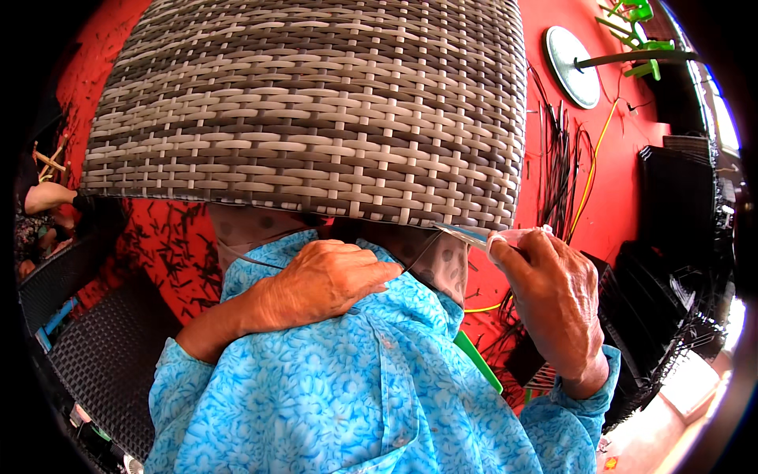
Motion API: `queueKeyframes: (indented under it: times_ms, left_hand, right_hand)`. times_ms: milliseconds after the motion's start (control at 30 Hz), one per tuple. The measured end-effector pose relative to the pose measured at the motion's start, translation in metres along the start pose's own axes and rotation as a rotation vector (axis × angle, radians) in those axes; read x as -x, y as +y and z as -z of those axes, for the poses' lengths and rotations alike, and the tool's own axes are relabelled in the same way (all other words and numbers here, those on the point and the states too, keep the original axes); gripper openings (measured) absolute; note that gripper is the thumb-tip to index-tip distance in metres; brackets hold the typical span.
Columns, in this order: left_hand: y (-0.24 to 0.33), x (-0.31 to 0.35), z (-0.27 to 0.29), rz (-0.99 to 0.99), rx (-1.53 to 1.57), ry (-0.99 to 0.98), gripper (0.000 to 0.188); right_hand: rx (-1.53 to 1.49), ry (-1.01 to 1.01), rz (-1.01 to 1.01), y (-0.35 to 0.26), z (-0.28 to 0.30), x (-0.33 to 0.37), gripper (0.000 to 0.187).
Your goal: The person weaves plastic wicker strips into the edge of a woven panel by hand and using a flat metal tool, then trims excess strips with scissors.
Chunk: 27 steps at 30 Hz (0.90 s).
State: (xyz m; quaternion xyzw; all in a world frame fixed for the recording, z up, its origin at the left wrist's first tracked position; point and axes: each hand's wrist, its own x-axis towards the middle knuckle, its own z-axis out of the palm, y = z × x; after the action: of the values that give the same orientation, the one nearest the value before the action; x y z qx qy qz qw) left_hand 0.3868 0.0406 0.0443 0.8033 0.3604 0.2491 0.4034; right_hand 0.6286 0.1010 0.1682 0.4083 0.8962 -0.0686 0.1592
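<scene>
A large woven wicker panel (316,118) in grey and brown strips spans the view above my lap. At its near edge, my right hand (553,292) grips scissors (467,235), whose blades point left and meet the rim. Pale, translucent wrapping shows around the scissors' handle. My left hand (328,280) is closed in front of my body, with a thin dark wicker strand (415,261) at its fingertips. That strand runs up toward the blade tips. The fingers' exact hold on it is partly hidden.
Dark strip scraps (178,245) litter the red floor at left, near a black woven seat (114,355). At right lie long dark strands (559,158), a yellow cord (596,158) and a round table base (572,67). Another person's arm (49,197) shows at far left.
</scene>
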Motion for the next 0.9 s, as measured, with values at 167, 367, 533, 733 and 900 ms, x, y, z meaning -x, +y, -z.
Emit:
queueKeyframes:
  times_ms: [167, 367, 533, 733, 900]
  left_hand:
    - [-0.002, -0.003, -0.001, -0.039, -0.02, 0.007, 0.02]
    - [-0.002, -0.005, -0.003, -0.04, -0.04, -0.028, 0.017]
    - [-0.004, -0.003, 0.002, -0.019, -0.081, 0.017, 0.022]
    - [0.0, -0.022, 0.002, -0.047, -0.24, 0.123, 0.021]
    - [-0.007, -0.023, -0.012, -0.054, -0.092, 0.058, 0.026]
  right_hand:
    - [-0.114, 0.044, -0.067, 0.002, -0.016, 0.007, 0.026]
    - [-0.353, 0.109, -0.026, 0.002, -0.039, 0.007, 0.03]
    - [-0.179, 0.056, -0.078, 0.003, -0.018, 0.014, 0.03]
    - [-0.117, 0.05, -0.106, 0.0, -0.017, 0.016, 0.026]
    - [-0.07, 0.02, -0.11, -0.006, -0.014, 0.013, 0.026]
